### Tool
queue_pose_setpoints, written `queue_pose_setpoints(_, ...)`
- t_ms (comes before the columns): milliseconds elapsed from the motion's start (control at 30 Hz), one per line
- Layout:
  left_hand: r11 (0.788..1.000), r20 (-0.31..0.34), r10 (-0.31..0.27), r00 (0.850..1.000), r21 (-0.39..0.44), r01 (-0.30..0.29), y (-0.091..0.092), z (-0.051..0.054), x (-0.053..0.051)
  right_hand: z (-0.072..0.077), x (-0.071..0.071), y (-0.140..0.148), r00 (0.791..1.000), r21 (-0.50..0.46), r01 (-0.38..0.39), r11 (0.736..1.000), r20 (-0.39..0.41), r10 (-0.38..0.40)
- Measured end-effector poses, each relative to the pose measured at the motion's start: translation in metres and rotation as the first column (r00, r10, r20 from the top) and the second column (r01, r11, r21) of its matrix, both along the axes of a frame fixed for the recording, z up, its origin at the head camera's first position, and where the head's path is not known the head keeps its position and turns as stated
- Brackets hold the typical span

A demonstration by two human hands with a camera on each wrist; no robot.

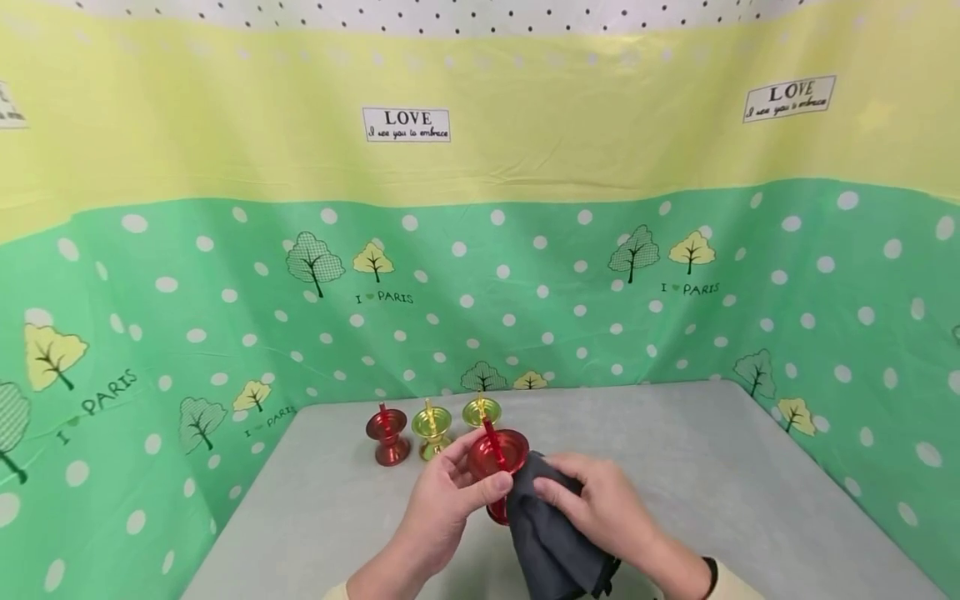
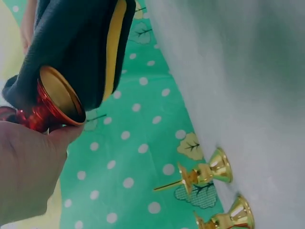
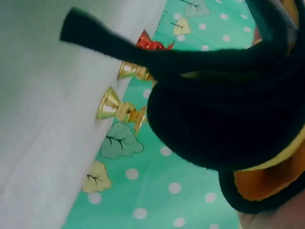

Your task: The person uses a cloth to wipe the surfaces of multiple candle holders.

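My left hand (image 1: 438,508) grips a shiny red metal candle holder (image 1: 512,447) with a thin spike standing up from its cup. The holder's flared base, hollow and gold inside, faces the left wrist view (image 2: 61,93). Pinched in my right hand (image 1: 611,508) is a dark grey cloth (image 1: 551,537), which touches the right side of the holder and hangs down below it. A yellow stripe shows along the cloth's edge in the left wrist view. Across the right wrist view the cloth (image 3: 214,119) hides most of the right hand and the held holder.
Behind my hands, a red candle holder (image 1: 392,442) and two gold ones (image 1: 432,423) (image 1: 482,411) stand in a row on the grey tabletop (image 1: 675,450). A green and yellow printed curtain (image 1: 480,275) encloses the table's back and sides.
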State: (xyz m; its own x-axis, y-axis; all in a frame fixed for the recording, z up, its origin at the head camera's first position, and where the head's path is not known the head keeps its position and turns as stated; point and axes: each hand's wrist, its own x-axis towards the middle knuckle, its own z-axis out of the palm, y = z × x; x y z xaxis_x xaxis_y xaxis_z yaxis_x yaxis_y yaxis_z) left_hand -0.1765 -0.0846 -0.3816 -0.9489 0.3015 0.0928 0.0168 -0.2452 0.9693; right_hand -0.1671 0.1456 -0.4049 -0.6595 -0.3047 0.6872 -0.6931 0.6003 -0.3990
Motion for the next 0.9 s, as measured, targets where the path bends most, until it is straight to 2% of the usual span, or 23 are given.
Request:
queue_pose_setpoints(67, 0.999, 0.0, -0.039, 0.999, -0.037, 0.039, -0.002, 0.0, -0.001, 0.001, 0.0, 0.002, 0.999, 0.008, -0.031, 0.999, 0.023, 0.031)
queue_pose_setpoints(233, 0.981, 0.028, -0.115, 0.993, -0.152, 0.118, -0.012, -0.001, -0.003, -0.006, 0.006, 0.003, 0.991, 0.102, -0.03, 0.994, -0.125, 0.043)
queue_pose_setpoints(300, 0.971, 0.029, -0.159, 0.987, -0.174, 0.162, -0.016, -0.002, -0.005, -0.009, 0.003, 0.007, 0.993, 0.088, -0.076, 0.993, -0.084, 0.084)
queue_pose_setpoints(367, 0.957, 0.023, -0.229, 0.973, -0.175, 0.23, -0.02, -0.004, -0.007, -0.012, -0.004, 0.013, 0.981, 0.042, -0.191, 0.981, 0.045, 0.189)
queue_pose_setpoints(400, 0.948, 0.009, -0.274, 0.962, -0.168, 0.271, -0.021, -0.006, -0.008, -0.013, -0.008, 0.017, 0.957, 0.002, -0.263, 0.965, 0.127, 0.261)
queue_pose_setpoints(433, 0.936, -0.006, -0.32, 0.948, -0.158, 0.315, -0.023, -0.007, -0.009, -0.014, -0.011, 0.02, 0.92, -0.046, -0.328, 0.944, 0.213, 0.33)
queue_pose_setpoints(500, 0.906, -0.038, -0.412, 0.91, -0.126, 0.405, -0.026, -0.011, -0.011, -0.013, -0.017, 0.026, 0.816, -0.151, -0.418, 0.896, 0.372, 0.443)
queue_pose_setpoints(533, 0.89, -0.045, -0.448, 0.893, -0.114, 0.441, -0.028, -0.012, -0.011, -0.012, -0.018, 0.028, 0.763, -0.196, -0.446, 0.873, 0.427, 0.486)
queue_pose_setpoints(567, 0.877, -0.05, -0.476, 0.878, -0.101, 0.47, -0.029, -0.013, -0.011, -0.011, -0.018, 0.029, 0.726, -0.225, -0.458, 0.86, 0.464, 0.508)
queue_pose_setpoints(600, 0.868, -0.055, -0.492, 0.869, -0.097, 0.486, -0.029, -0.014, -0.012, -0.01, -0.018, 0.03, 0.706, -0.235, -0.462, 0.855, 0.485, 0.515)
queue_pose_setpoints(633, 0.866, -0.043, -0.495, 0.868, -0.101, 0.489, -0.03, -0.014, -0.012, -0.009, -0.017, 0.03, 0.704, -0.229, -0.462, 0.857, 0.493, 0.511)
queue_pose_setpoints(667, 0.869, -0.04, -0.489, 0.871, -0.109, 0.483, -0.03, -0.015, -0.013, -0.008, -0.015, 0.029, 0.718, -0.212, -0.456, 0.864, 0.486, 0.498)
queue_pose_setpoints(733, 0.883, -0.021, -0.454, 0.891, -0.147, 0.447, -0.031, -0.015, -0.015, -0.007, -0.011, 0.028, 0.779, -0.142, -0.439, 0.887, 0.432, 0.455)
queue_pose_setpoints(800, 0.89, -0.011, -0.43, 0.903, -0.173, 0.422, -0.032, -0.014, -0.017, -0.007, -0.009, 0.027, 0.84, -0.072, -0.416, 0.906, 0.352, 0.413)
queue_pose_setpoints(833, 0.887, -0.014, -0.435, 0.9, -0.177, 0.426, -0.033, -0.014, -0.017, -0.006, -0.009, 0.027, 0.853, -0.057, -0.413, 0.909, 0.327, 0.408)
queue_pose_setpoints(867, 0.879, -0.019, -0.453, 0.892, -0.176, 0.442, -0.033, -0.014, -0.018, -0.006, -0.009, 0.027, 0.855, -0.056, -0.418, 0.907, 0.314, 0.414)
queue_pose_setpoints(900, 0.866, -0.015, -0.48, 0.877, -0.166, 0.471, -0.034, -0.014, -0.019, -0.006, -0.01, 0.028, 0.841, -0.069, -0.44, 0.895, 0.318, 0.438)
